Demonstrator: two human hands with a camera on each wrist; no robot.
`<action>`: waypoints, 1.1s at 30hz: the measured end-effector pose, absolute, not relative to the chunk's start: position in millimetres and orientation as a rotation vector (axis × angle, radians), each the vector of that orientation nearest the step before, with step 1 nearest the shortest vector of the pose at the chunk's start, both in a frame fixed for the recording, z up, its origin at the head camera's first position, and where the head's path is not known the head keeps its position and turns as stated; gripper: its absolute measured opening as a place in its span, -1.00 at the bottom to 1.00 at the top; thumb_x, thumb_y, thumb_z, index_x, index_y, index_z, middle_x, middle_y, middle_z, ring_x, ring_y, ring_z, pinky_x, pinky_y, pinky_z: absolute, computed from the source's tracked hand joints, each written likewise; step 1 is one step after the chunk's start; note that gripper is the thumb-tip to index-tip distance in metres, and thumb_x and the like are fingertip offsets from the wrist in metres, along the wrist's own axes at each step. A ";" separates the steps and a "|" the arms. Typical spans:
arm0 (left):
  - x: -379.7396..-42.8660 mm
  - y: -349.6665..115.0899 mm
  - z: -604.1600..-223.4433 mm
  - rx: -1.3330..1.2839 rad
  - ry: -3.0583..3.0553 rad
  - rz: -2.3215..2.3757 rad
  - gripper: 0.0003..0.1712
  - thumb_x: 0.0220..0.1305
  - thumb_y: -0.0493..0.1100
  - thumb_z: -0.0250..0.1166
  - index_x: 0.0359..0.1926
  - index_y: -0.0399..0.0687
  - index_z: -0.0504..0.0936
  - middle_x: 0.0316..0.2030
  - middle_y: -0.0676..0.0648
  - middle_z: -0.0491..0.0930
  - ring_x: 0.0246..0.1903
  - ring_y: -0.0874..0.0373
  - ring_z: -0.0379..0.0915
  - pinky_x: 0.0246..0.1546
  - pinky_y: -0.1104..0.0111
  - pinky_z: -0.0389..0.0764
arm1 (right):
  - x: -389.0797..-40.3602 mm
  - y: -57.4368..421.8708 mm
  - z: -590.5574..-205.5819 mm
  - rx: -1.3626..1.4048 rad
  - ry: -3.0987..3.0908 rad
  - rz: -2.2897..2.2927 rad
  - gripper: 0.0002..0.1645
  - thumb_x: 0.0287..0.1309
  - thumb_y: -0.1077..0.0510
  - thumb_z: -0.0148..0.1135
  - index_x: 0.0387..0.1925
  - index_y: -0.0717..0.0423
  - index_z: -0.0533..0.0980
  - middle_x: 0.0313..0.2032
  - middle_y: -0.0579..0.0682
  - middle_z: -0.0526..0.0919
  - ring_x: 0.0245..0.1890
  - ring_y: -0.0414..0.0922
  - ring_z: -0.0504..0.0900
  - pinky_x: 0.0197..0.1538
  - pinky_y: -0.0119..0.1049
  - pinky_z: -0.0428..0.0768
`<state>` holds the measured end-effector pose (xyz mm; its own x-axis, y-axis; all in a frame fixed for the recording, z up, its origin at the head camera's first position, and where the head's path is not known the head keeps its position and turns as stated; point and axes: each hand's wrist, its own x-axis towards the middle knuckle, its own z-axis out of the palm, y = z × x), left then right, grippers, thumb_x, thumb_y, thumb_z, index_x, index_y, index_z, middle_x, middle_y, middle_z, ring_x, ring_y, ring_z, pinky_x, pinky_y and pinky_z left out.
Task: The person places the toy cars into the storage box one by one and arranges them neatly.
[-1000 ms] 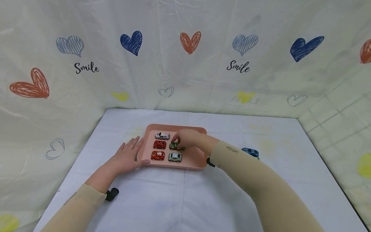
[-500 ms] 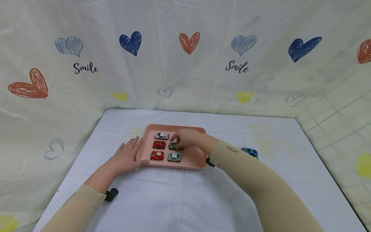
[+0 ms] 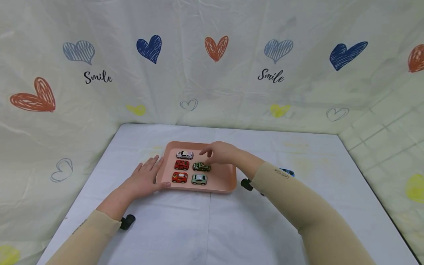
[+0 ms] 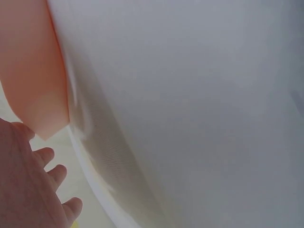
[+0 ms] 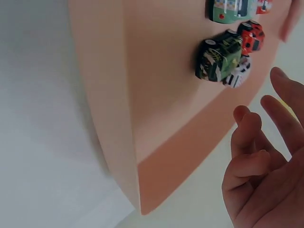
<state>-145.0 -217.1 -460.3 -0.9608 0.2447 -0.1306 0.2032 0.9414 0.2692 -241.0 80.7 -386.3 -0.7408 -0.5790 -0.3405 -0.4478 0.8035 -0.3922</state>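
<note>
Heart-patterned backdrop [image 3: 245, 90], tray [image 3: 219, 181], sleeve [image 3: 299, 198] overlapping blue car [image 3: 288, 172]

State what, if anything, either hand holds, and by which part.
Nothing: the right hand is apart from the green car; the left hand only touches the pink tray at its edge.

"Smile" [image 3: 98, 77] x2 on wall [image 3: 238, 81], sleeve [image 3: 296, 202] txt illeg.

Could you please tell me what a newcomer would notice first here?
Probably the pink tray holding five toy cars on the white table. The right hand hovers by the green car, and the left hand is at the tray's left edge. Behind them, red and blue hearts dot the pale backdrop.
</note>
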 end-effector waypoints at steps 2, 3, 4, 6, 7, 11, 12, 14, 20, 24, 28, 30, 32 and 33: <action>-144.9 -216.9 -458.9 0.339 2.929 0.380 0.33 0.08 0.64 0.09 0.57 -0.16 -0.05 0.54 -0.28 -0.10 0.50 -0.26 -0.22 0.44 -0.21 -0.19 | -239.5 86.8 -382.9 -0.771 2.545 -0.420 -0.47 0.23 -0.03 0.37 0.23 -0.14 0.56 -0.06 -0.08 0.62 -0.03 -0.10 0.53 0.06 -0.15 0.55; -144.9 -216.9 -458.5 0.339 2.927 0.381 0.33 0.08 0.64 0.09 0.56 -0.17 -0.05 0.54 -0.28 -0.10 0.50 -0.27 -0.22 0.44 -0.21 -0.19 | -238.7 90.0 -381.1 -0.768 2.548 -0.435 -0.47 0.22 -0.03 0.37 0.22 -0.13 0.56 -0.06 -0.07 0.62 -0.01 -0.10 0.53 0.07 -0.15 0.55; -145.1 -216.8 -458.1 0.340 2.925 0.379 0.33 0.08 0.64 0.09 0.56 -0.17 -0.05 0.54 -0.29 -0.10 0.50 -0.27 -0.22 0.44 -0.20 -0.19 | -237.7 93.2 -379.3 -0.765 2.550 -0.450 -0.47 0.22 -0.03 0.38 0.22 -0.13 0.56 -0.05 -0.07 0.62 0.00 -0.09 0.53 0.07 -0.15 0.55; -145.4 -217.1 -457.5 0.339 2.921 0.379 0.33 0.08 0.64 0.08 0.57 -0.16 -0.05 0.54 -0.28 -0.11 0.50 -0.27 -0.23 0.44 -0.20 -0.20 | -235.7 100.0 -376.4 -0.746 2.560 -0.477 -0.47 0.21 -0.04 0.38 0.22 -0.14 0.57 -0.03 -0.06 0.62 0.01 -0.08 0.53 0.05 -0.14 0.56; -145.7 -217.4 -457.6 0.338 2.919 0.376 0.33 0.08 0.65 0.07 0.57 -0.16 -0.06 0.54 -0.28 -0.11 0.50 -0.26 -0.23 0.45 -0.19 -0.20 | -234.8 103.8 -375.5 -0.735 2.565 -0.487 -0.47 0.21 -0.05 0.38 0.22 -0.15 0.57 -0.01 -0.06 0.62 0.02 -0.08 0.53 0.05 -0.14 0.57; -145.2 -217.3 -457.0 0.339 2.921 0.378 0.32 0.09 0.64 0.08 0.57 -0.16 -0.06 0.54 -0.29 -0.11 0.50 -0.27 -0.23 0.44 -0.20 -0.20 | -230.1 122.1 -376.0 -0.702 2.578 -0.509 -0.47 0.22 -0.05 0.37 0.22 -0.13 0.56 0.04 -0.02 0.61 0.05 -0.06 0.54 0.04 -0.13 0.58; -145.0 -217.2 -456.9 0.340 2.923 0.382 0.32 0.10 0.63 0.08 0.57 -0.17 -0.06 0.54 -0.29 -0.11 0.50 -0.28 -0.23 0.44 -0.20 -0.19 | -228.3 127.2 -376.9 -0.698 2.583 -0.506 -0.48 0.22 -0.05 0.36 0.22 -0.12 0.57 0.05 -0.01 0.62 0.05 -0.05 0.54 0.03 -0.14 0.58; -144.2 -216.7 -456.9 0.341 2.928 0.387 0.31 0.11 0.62 0.10 0.56 -0.18 -0.05 0.53 -0.30 -0.10 0.50 -0.28 -0.22 0.44 -0.20 -0.19 | -223.6 137.9 -378.7 -0.699 2.594 -0.504 -0.49 0.22 -0.04 0.36 0.20 -0.10 0.58 0.04 0.00 0.63 0.04 -0.04 0.56 0.01 -0.14 0.58; -143.0 -216.4 -458.7 0.343 2.933 0.426 0.31 0.10 0.59 0.14 0.56 -0.19 -0.04 0.52 -0.32 -0.08 0.49 -0.30 -0.22 0.43 -0.22 -0.20 | -205.7 167.6 -382.7 -0.734 2.640 -0.477 -0.52 0.21 -0.02 0.38 0.16 -0.06 0.61 -0.08 -0.04 0.65 -0.03 -0.01 0.58 -0.08 -0.16 0.58; -144.1 -217.8 -461.3 0.337 2.930 0.403 0.34 0.07 0.66 0.06 0.57 -0.15 -0.06 0.54 -0.28 -0.10 0.51 -0.25 -0.24 0.45 -0.19 -0.21 | -195.8 187.5 -385.1 -0.731 2.667 -0.446 -0.52 0.19 -0.02 0.40 0.16 -0.10 0.62 -0.04 -0.05 0.66 0.01 0.01 0.59 -0.06 -0.14 0.59; -144.4 -218.6 -461.2 0.340 2.929 0.390 0.34 0.07 0.68 0.04 0.57 -0.13 -0.07 0.54 -0.27 -0.10 0.51 -0.24 -0.23 0.45 -0.18 -0.20 | -187.3 208.2 -388.3 -0.670 2.666 -0.444 -0.50 0.17 -0.03 0.41 0.17 -0.13 0.61 0.04 -0.05 0.66 0.06 0.02 0.58 0.01 -0.07 0.59; -144.0 -218.4 -459.8 0.342 2.928 0.392 0.33 0.08 0.65 0.07 0.57 -0.15 -0.06 0.54 -0.28 -0.09 0.50 -0.25 -0.22 0.44 -0.19 -0.19 | -183.3 218.3 -390.2 -0.651 2.659 -0.449 -0.50 0.17 -0.02 0.41 0.16 -0.12 0.62 0.03 -0.04 0.66 0.03 0.02 0.59 -0.02 -0.07 0.59; -143.6 -218.2 -458.6 0.341 2.925 0.390 0.33 0.08 0.64 0.08 0.57 -0.15 -0.06 0.54 -0.28 -0.09 0.50 -0.25 -0.22 0.45 -0.19 -0.19 | -178.7 228.3 -391.7 -0.629 2.653 -0.463 -0.51 0.16 -0.02 0.42 0.15 -0.12 0.62 0.02 -0.04 0.66 -0.06 -0.05 0.60 -0.07 -0.12 0.60; -143.4 -218.1 -457.8 0.342 2.922 0.394 0.33 0.09 0.63 0.09 0.57 -0.16 -0.06 0.54 -0.28 -0.09 0.50 -0.26 -0.22 0.44 -0.20 -0.19 | -176.2 233.1 -391.9 -0.622 2.650 -0.470 -0.51 0.16 -0.01 0.42 0.15 -0.12 0.62 0.02 -0.03 0.66 -0.12 -0.08 0.60 -0.11 -0.15 0.60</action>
